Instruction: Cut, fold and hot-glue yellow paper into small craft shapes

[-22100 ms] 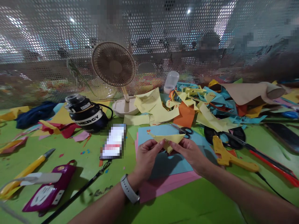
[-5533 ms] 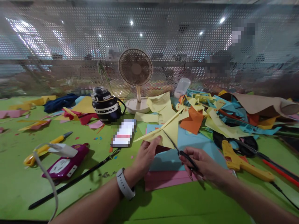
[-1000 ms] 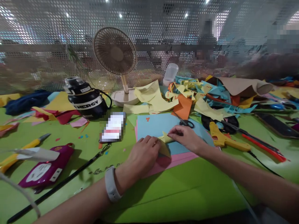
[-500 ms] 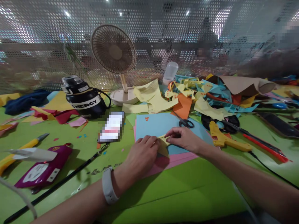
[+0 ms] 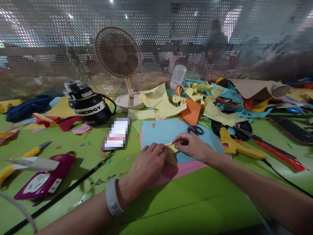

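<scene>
Between my two hands is a small piece of yellow paper, lying over blue and pink sheets. My left hand, with a pale watch band at the wrist, presses on its left side, fingers together and partly hiding it. At its upper right edge, my right hand pinches the paper between thumb and fingertips. Under both hands lies the blue sheet, with small orange marks at its upper left corner. Pink sheets stick out below it. Black-handled scissors rest on the blue sheet just beyond my right hand.
A yellow glue gun with a cord lies at right, beside a red-and-black tool. Behind are paper scraps, a fan and a black bottle. A phone and a purple pouch lie at left.
Both hands stay almost where they were on the yellow paper. The whole view has shifted very slightly.
</scene>
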